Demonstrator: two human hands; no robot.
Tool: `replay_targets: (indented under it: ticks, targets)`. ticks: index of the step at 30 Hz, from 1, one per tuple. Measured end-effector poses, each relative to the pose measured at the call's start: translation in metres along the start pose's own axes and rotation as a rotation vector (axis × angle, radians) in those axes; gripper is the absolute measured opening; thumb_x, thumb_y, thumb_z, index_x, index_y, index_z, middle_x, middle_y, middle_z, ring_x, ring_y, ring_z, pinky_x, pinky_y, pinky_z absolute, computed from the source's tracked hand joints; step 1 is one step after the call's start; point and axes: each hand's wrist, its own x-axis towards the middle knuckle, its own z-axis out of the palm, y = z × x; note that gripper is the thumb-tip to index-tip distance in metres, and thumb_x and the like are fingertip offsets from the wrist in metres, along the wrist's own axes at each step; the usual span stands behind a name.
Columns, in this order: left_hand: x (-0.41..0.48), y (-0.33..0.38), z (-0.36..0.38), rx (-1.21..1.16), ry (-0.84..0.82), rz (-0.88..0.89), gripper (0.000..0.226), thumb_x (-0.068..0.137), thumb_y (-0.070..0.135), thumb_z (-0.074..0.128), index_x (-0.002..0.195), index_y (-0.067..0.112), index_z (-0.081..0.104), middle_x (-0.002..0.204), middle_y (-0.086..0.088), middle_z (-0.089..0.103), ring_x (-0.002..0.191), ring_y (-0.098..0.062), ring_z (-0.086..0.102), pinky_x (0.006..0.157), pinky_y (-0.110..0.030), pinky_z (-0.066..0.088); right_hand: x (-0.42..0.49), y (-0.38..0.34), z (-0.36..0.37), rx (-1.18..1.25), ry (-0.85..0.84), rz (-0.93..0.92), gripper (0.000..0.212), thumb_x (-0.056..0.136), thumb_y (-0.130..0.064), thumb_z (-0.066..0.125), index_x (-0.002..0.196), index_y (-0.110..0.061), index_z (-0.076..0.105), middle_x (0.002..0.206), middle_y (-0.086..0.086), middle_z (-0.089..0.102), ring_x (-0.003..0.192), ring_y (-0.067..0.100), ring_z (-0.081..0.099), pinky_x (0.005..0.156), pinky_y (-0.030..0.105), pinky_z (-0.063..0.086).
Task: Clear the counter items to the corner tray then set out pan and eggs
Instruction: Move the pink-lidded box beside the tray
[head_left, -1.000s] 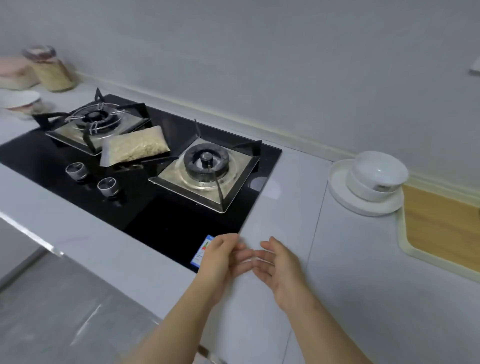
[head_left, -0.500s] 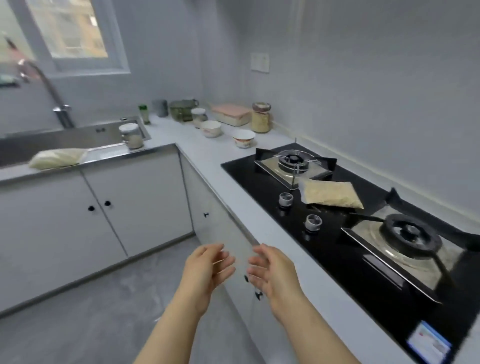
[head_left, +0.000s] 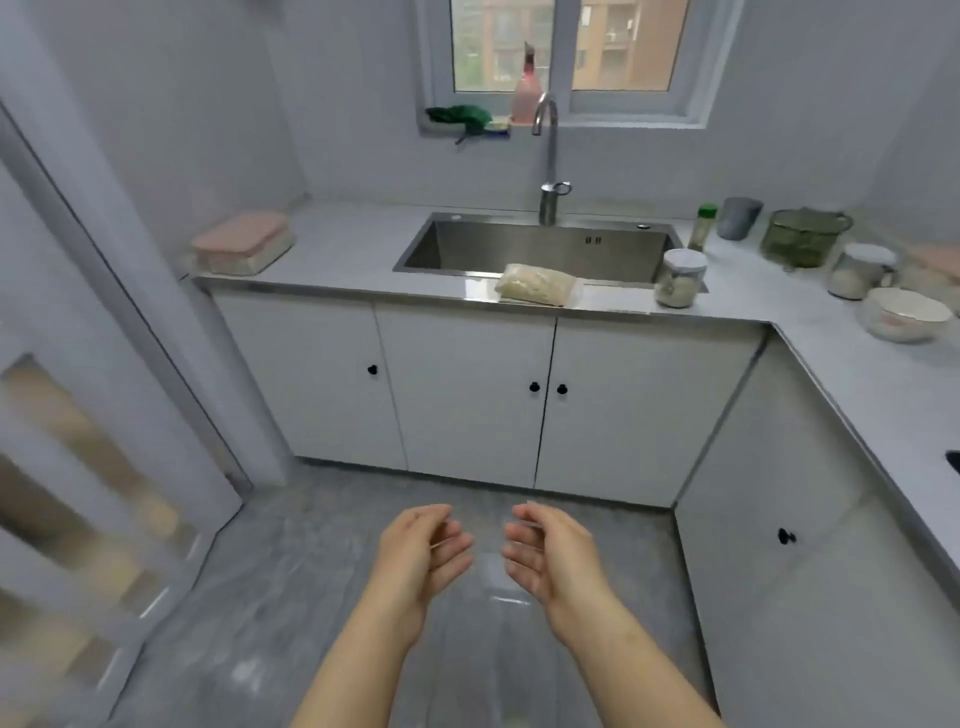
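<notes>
My left hand (head_left: 423, 556) and my right hand (head_left: 553, 558) hang side by side over the grey floor, palms facing, fingers loosely curled, holding nothing. Ahead on the counter lie a clear bag of pale grains (head_left: 537, 283) at the sink's front edge and a lidded glass jar (head_left: 680, 278) beside it. A pink-lidded box (head_left: 241, 249) sits at the counter's left end. On the right stretch stand a white bowl (head_left: 906, 314), a glass mug (head_left: 860, 270), a green glass pot (head_left: 802, 236), a grey cup (head_left: 737, 218) and a green-capped bottle (head_left: 701, 226).
The steel sink (head_left: 540, 244) with its tall tap (head_left: 548, 156) lies under the window. White cabinet doors (head_left: 467, 400) run below the L-shaped counter (head_left: 883, 395). A glazed door (head_left: 78, 493) stands at the left. A pink bottle (head_left: 527, 85) and green cloth (head_left: 460, 117) rest on the sill.
My view has swung left from the hob to the sink wall. Both hands stayed together in front of me, empty, now over the floor instead of the counter.
</notes>
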Motion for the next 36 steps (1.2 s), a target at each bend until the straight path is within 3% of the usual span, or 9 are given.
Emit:
replay_targets:
  ticks: [5, 10, 16, 23, 36]
  targets:
    - [0.079, 0.053, -0.023, -0.069, 0.083, 0.047, 0.013, 0.094, 0.010, 0.049, 0.083, 0.009, 0.056, 0.076, -0.009, 0.056, 0.072, -0.022, 0.060, 0.067, -0.032, 0.052, 0.074, -0.019, 0.082, -0.091, -0.122, 0.056, 0.015, 0.093, -0.015, 0.048, 0.082, -0.012, 0.058, 0.068, 0.005, 0.057, 0.056, 0.016, 0.051, 0.056, 0.026, 0.042]
    - [0.160, 0.120, -0.015, -0.121, 0.142, 0.068, 0.011, 0.094, 0.009, 0.049, 0.086, 0.005, 0.055, 0.076, -0.010, 0.055, 0.075, -0.022, 0.061, 0.062, -0.030, 0.057, 0.151, -0.068, 0.161, -0.166, -0.220, 0.071, 0.015, 0.093, -0.013, 0.046, 0.082, -0.013, 0.056, 0.065, 0.003, 0.056, 0.053, 0.014, 0.051, 0.052, 0.023, 0.041]
    - [0.241, 0.203, -0.035, -0.208, 0.257, 0.136, 0.014, 0.095, 0.006, 0.046, 0.083, 0.003, 0.053, 0.076, -0.013, 0.052, 0.075, -0.025, 0.058, 0.074, -0.035, 0.051, 0.226, -0.113, 0.260, -0.219, -0.296, 0.071, 0.016, 0.093, -0.012, 0.046, 0.080, -0.013, 0.056, 0.070, 0.005, 0.056, 0.054, 0.016, 0.052, 0.052, 0.024, 0.041]
    - [0.343, 0.258, -0.084, -0.263, 0.299, 0.111, 0.016, 0.095, 0.006, 0.047, 0.082, 0.002, 0.056, 0.072, -0.012, 0.055, 0.071, -0.023, 0.060, 0.055, -0.026, 0.058, 0.300, -0.124, 0.355, -0.266, -0.284, 0.073, 0.010, 0.091, -0.013, 0.051, 0.085, -0.009, 0.059, 0.068, 0.007, 0.058, 0.054, 0.017, 0.054, 0.053, 0.025, 0.044]
    - [0.514, 0.413, -0.185, -0.148, 0.348, 0.099, 0.009, 0.094, 0.008, 0.050, 0.089, 0.004, 0.056, 0.081, -0.013, 0.058, 0.081, -0.025, 0.061, 0.070, -0.033, 0.053, 0.401, -0.148, 0.554, -0.217, -0.220, 0.059, 0.011, 0.090, -0.015, 0.053, 0.089, -0.007, 0.061, 0.077, 0.009, 0.063, 0.066, 0.020, 0.059, 0.062, 0.029, 0.051]
